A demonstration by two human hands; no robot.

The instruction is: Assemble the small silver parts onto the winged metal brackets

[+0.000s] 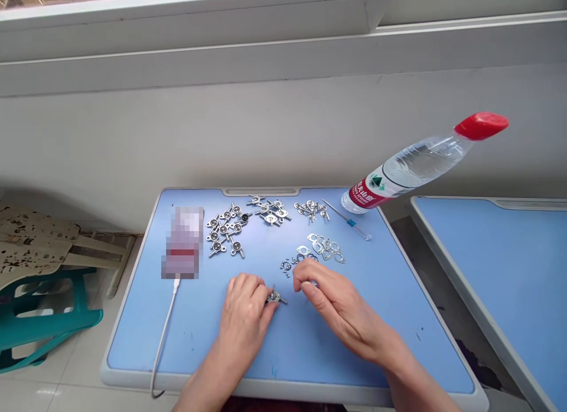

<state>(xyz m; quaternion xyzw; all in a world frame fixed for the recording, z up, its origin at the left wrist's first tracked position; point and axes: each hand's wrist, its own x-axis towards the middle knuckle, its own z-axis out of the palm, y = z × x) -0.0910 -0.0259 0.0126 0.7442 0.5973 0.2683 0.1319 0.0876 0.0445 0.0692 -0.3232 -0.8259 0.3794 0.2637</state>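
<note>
Over a pale blue plastic desk top [292, 347], the left hand [243, 308] closes its fingers on a small silver metal fitting [275, 297] resting on the surface. The right hand [336, 299] brings its fingertips nearly together just beside it, holding what, I cannot tell; loose silver stamped parts [325, 247] lie beyond.

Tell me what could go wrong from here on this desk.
The tiny metal rings lie loose just beyond the right hand, so a brush of it might scatter them. The small metal part at the left hand could slip. The water bottle overhangs the desk and might get knocked off.
</note>
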